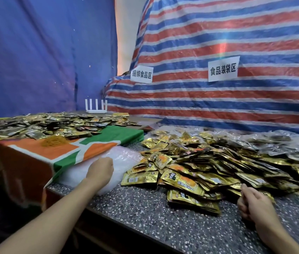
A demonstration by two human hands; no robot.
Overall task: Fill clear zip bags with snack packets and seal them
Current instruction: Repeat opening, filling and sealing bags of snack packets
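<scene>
Where the speckled stone counter (145,208) lies bare, between the two forearms and along its near edge, is the only open room; that edge runs slantwise from the left towards the bottom of the view. To the right the heap of gold snack packets (209,162) spreads nearly to the front, and a few packets hang close to the bare strip. On the left a raised table under an orange, green and white cloth (62,149) bounds the counter, and its draped corner hangs just beside the stack of clear zip bags (125,156).

On that stack rests the left hand (100,170), knuckles up, fingers bent down onto the plastic; whether they pinch a bag I cannot tell. At the packets' near fringe the right hand (251,200) is clenched in a loose fist, with nothing seen in it.

Filled bags (277,143) lie behind the heap. More packets (44,123) cover the cloth, with a white router (96,107) behind them. A striped tarp (218,43) bearing two paper signs (222,69) and a blue tarp (35,52) close off the back.
</scene>
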